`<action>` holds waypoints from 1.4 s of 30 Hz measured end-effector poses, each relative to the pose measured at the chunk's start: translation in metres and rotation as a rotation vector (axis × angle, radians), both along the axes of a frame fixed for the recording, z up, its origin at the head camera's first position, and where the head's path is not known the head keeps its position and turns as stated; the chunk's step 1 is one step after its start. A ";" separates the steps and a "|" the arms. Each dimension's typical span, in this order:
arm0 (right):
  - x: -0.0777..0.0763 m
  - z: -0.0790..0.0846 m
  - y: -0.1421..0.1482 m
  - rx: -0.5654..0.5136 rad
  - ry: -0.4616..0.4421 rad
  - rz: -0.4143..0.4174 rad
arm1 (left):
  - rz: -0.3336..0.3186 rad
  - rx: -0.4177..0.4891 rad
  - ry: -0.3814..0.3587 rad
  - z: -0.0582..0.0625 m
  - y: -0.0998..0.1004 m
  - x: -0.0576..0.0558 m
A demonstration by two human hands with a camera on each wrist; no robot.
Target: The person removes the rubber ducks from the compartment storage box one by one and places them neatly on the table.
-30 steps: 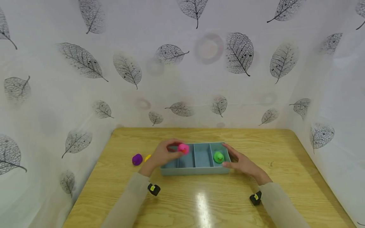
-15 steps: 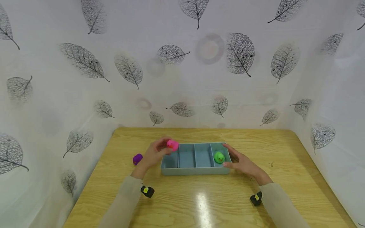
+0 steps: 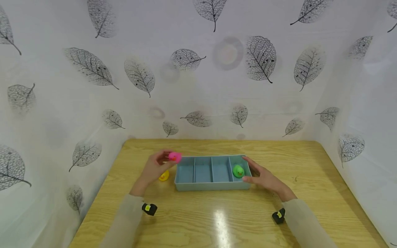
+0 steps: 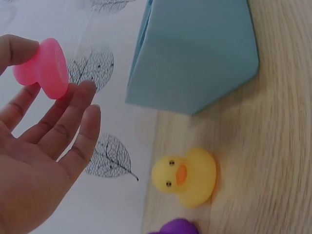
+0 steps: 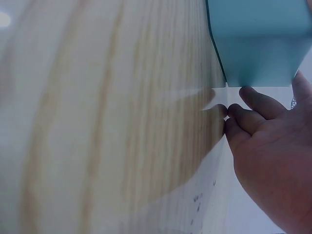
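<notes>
My left hand [image 3: 152, 169] pinches a pink rubber duck [image 3: 175, 157] between thumb and fingertips, raised beside the left end of a blue-grey divided box [image 3: 212, 186]. In the left wrist view the pink duck [image 4: 51, 68] is tipped so its flat base shows. At the box's right end my right hand [image 3: 263, 179] spans the end, thumb at the front rim and fingers toward the back corner. A green rubber duck [image 3: 238, 171] sits in the rightmost compartment, close to that thumb. On the table by my left hand is a yellow rubber duck [image 3: 164, 176].
A purple toy [image 4: 179, 226] shows at the bottom of the left wrist view, next to the yellow duck; in the head view my left hand hides it. The wooden table [image 3: 248, 220] is backed by a white leaf-printed curtain [image 3: 198, 89].
My left hand has moved left with the pink duck, from over the box to just beyond its left end. The purple toy has become hidden behind that hand. My right hand stays put.
</notes>
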State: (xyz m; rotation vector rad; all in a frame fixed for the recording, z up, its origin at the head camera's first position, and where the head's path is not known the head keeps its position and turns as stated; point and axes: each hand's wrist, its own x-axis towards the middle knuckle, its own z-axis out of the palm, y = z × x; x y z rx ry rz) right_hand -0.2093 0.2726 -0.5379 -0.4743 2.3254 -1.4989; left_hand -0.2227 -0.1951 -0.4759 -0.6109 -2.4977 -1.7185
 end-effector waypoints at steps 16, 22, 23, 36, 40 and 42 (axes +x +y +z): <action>0.001 0.001 -0.001 0.011 0.007 -0.005 | 0.181 -0.021 -0.018 -0.019 -0.045 0.010; 0.001 0.001 -0.002 0.004 0.006 -0.001 | 0.267 -0.082 0.039 -0.020 -0.068 0.013; 0.001 0.001 -0.001 0.004 0.005 -0.001 | 0.275 -0.083 0.047 -0.020 -0.072 0.013; 0.000 0.000 -0.001 0.008 -0.002 -0.002 | 0.336 -0.096 0.056 -0.018 -0.090 0.017; 0.000 0.000 -0.001 0.011 -0.004 -0.006 | 0.355 -0.133 0.058 -0.022 -0.095 0.017; 0.000 0.001 -0.001 0.013 -0.004 -0.007 | 0.373 -0.158 0.052 -0.024 -0.098 0.017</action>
